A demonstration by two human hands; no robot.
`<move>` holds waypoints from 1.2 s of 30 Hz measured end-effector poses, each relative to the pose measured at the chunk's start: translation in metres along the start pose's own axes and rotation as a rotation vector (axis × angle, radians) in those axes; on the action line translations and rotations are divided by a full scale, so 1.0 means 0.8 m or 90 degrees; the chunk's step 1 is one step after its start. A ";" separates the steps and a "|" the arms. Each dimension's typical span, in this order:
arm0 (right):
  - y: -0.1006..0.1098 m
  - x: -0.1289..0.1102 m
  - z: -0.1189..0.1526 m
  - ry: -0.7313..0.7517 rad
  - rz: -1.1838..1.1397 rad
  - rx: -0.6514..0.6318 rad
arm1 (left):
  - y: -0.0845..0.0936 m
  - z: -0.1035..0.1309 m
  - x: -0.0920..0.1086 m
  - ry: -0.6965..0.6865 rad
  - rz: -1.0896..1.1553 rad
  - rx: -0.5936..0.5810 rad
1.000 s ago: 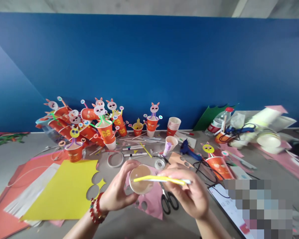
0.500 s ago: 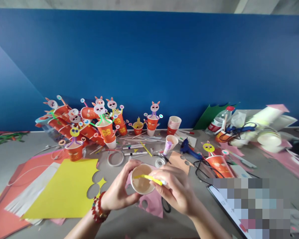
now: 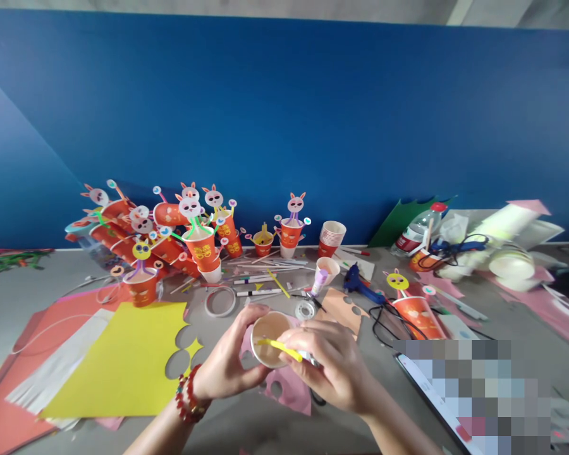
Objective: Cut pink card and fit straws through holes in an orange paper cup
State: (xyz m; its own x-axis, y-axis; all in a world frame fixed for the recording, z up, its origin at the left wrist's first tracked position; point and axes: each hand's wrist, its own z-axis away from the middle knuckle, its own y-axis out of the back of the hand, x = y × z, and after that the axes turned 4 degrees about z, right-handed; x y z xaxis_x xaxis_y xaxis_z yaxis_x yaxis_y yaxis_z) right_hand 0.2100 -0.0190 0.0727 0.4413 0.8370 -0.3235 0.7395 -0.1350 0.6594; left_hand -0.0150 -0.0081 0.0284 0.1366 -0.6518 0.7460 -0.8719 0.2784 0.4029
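Note:
My left hand (image 3: 227, 360) is wrapped round a paper cup (image 3: 267, 327), tilted so that its mouth faces me and its pale inside shows. Between the thumb and fingers of my right hand (image 3: 336, 357) is a yellow straw (image 3: 290, 351), one end reaching into the cup's mouth. Something whitish shows beside those right fingers; its kind is hard to make out. Under both hands lies pink paper (image 3: 289, 388) with round holes cut in it. A roll of tape (image 3: 305, 309) is just beyond my right hand.
Yellow paper (image 3: 123, 360) covers the left side. Several red cups with animal faces (image 3: 201, 246) stand and lie at the back left. A stack of cups (image 3: 332, 237), a blue glue gun (image 3: 360, 284), and a bottle (image 3: 415, 230) are farther right. A phone-like device (image 3: 422, 392) lies at front right.
My right hand has shifted slightly, and the straw in it now points a little lower at its near end. The cup has moved a touch to the right in my left hand.

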 end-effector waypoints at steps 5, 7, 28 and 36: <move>-0.001 -0.003 -0.008 -0.066 -0.012 -0.004 | 0.001 0.003 -0.003 -0.001 0.034 -0.001; 0.000 -0.004 -0.013 -0.089 -0.017 0.001 | 0.000 0.005 -0.006 0.002 0.064 -0.001; 0.002 -0.017 -0.027 -0.079 -0.077 -0.016 | -0.008 0.018 -0.028 0.037 0.188 0.061; 0.021 -0.013 -0.025 -0.122 -0.098 -0.024 | -0.004 0.020 -0.031 0.044 0.176 0.052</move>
State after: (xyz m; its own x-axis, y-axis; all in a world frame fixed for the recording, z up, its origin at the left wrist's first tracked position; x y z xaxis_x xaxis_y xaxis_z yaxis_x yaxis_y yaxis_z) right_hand 0.2078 -0.0197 0.1008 0.4159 0.7299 -0.5425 0.7875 0.0092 0.6162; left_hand -0.0230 -0.0041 0.0002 -0.0818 -0.5096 0.8565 -0.9150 0.3791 0.1381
